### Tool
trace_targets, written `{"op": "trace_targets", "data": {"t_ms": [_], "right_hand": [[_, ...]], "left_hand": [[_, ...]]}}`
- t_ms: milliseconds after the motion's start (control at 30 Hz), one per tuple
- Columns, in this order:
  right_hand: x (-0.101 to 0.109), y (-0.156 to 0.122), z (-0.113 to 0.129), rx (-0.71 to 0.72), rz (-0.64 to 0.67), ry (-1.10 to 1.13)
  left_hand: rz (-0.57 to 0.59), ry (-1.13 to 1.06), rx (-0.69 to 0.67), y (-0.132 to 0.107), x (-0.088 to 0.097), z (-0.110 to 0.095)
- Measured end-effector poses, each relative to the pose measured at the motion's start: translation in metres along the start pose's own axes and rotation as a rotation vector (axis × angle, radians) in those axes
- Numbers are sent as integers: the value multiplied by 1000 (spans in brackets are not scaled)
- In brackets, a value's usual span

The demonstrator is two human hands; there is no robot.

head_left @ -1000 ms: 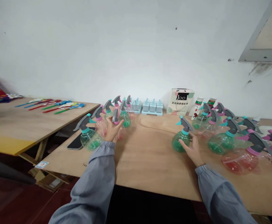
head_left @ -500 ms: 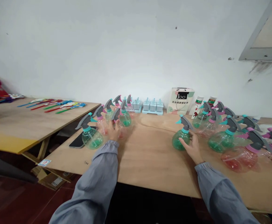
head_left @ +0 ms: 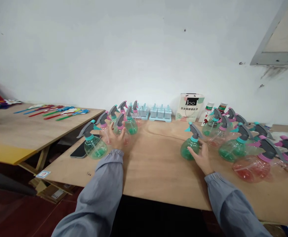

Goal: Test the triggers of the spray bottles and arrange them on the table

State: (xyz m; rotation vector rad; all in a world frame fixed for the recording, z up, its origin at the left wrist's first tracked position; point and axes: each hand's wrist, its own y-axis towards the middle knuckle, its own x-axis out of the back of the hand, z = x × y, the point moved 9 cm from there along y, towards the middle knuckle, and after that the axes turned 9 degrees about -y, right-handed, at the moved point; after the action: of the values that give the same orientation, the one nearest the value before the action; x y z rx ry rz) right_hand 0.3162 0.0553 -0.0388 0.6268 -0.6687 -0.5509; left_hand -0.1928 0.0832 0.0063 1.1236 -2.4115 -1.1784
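Pink-collared spray bottle (head_left: pixel 120 121): grey head, clear pinkish body part-hidden; upright toward tabletop's (head_left: pixel 156 171) back-left corner.
Left hand (head_left: pixel 117 139): fingers spread beside it; contact cannot be told.
Green spray bottle (head_left: pixel 189 148): round, translucent, turquoise collar; upright, right of centre, midway between front and back edges.
Right hand (head_left: pixel 202 158): wrapped round its right side.
Left-hand fingers vs. 1.0 s ago: then around pink-collared neck, now loosened.

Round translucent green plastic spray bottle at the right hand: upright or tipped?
Upright. The round translucent green plastic spray bottle has its grey trigger head on top; the right hand holds its side.
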Motion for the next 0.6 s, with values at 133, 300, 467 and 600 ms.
{"op": "trace_targets", "data": {"t_ms": [133,300,467,600], "right_hand": [[-9,-8,-1,-52,4,66],[-33,-29,11,-54,68,105],[-61,-54,46,83,285,116],[-44,-56,69,275,401,67]], "left_hand": [[-100,-57,-204,-24,5,-52],[653,-294,-114,-93,-96,-128],[874,-449,238,-149,-166,-167],[843,-464,396,-153,-179,-160]]}}
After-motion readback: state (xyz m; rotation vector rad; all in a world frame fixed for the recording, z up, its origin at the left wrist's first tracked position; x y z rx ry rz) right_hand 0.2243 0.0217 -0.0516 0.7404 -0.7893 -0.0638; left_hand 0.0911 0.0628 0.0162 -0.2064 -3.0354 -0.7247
